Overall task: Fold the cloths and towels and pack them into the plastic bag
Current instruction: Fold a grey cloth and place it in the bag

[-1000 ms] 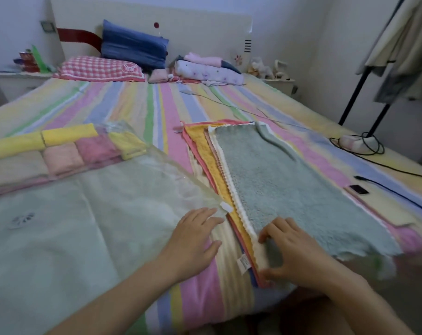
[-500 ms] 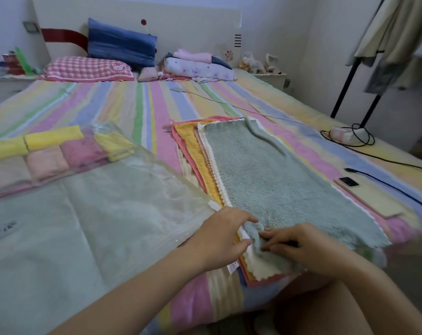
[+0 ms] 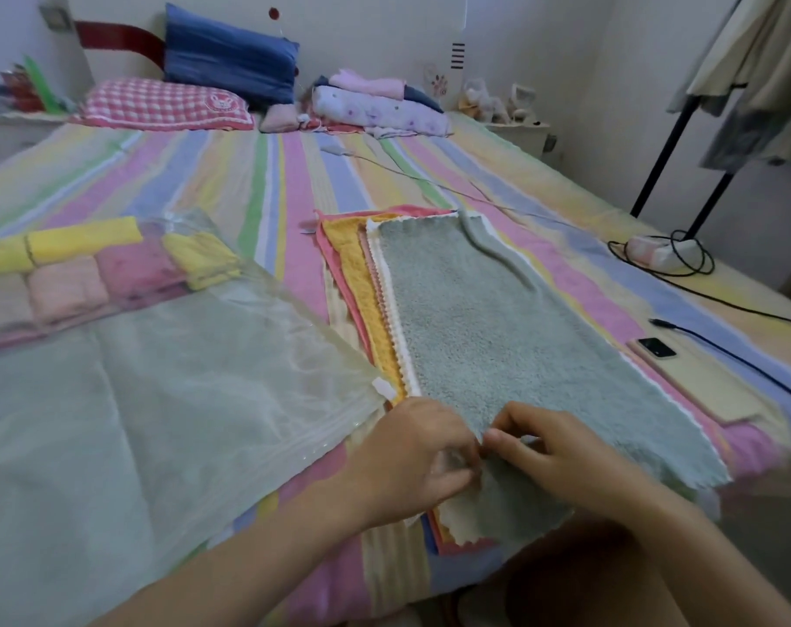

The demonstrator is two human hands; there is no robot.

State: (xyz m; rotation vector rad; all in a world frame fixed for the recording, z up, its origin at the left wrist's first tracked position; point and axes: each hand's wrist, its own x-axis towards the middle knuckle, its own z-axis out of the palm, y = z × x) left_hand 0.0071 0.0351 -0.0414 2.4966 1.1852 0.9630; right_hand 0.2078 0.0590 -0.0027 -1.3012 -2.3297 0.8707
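Two bare hands are met at the near edge of a grey-green towel (image 3: 498, 337), which is spread flat on top of a stack of cloths on the striped bedsheet (image 3: 294, 183). The towel's near-left corner is pinched by the left hand (image 3: 423, 463), its fingers curled around the fabric. The same edge just beside it is pinched between the thumb and fingertips of the right hand (image 3: 561, 454), and the edge is lifted slightly off the stack there. Under the towel, a white scalloped cloth (image 3: 396, 319), a yellow cloth (image 3: 362, 282) and a pink cloth (image 3: 332, 264) are shown as strips along its left side. Left of the towel, touching the stack, a clear plastic bag (image 3: 158, 400) is laid flat with its zip edge toward the towel. Folded pink and yellow cloths (image 3: 131, 273) are seen through the plastic at its far end. Right of the towel a phone (image 3: 656, 347) is laid, and farther right a power strip (image 3: 660, 253). Beyond the towel's far end, a pink checked pillow (image 3: 158, 106) and a blue pillow (image 3: 231, 67) are set by the headboard (image 3: 362, 20).
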